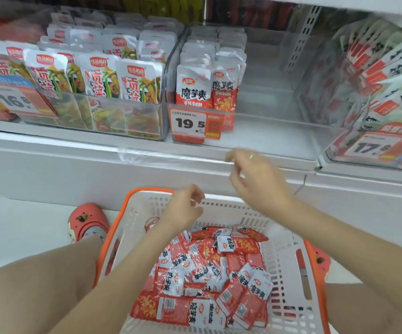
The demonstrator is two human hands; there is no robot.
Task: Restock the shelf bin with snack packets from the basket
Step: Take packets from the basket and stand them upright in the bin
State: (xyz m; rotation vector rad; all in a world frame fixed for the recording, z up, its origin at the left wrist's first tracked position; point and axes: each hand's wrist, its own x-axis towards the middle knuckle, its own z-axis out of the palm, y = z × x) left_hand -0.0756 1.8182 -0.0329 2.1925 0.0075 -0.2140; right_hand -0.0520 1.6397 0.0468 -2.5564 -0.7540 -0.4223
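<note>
A white basket point(289, 239) with an orange rim stands on the floor and holds several red-and-white snack packets point(209, 273) in a loose heap. Above it, a clear shelf bin point(267, 121) has two rows of the same packets point(206, 88) standing at its left side; its right part is bare. My left hand point(185, 208) hovers over the basket's far edge, fingers loosely curled, holding nothing. Higher up, in front of the shelf ledge below the bin, my right hand point(255, 177) has relaxed fingers and is also empty.
Left of the bin stands a clear bin of green-and-white packets point(93, 75); to the right is a bin of white-and-red packets point(383, 75). A price tag reading 19.5 point(190, 124) hangs on the bin front. My feet in red clogs point(86, 220) flank the basket.
</note>
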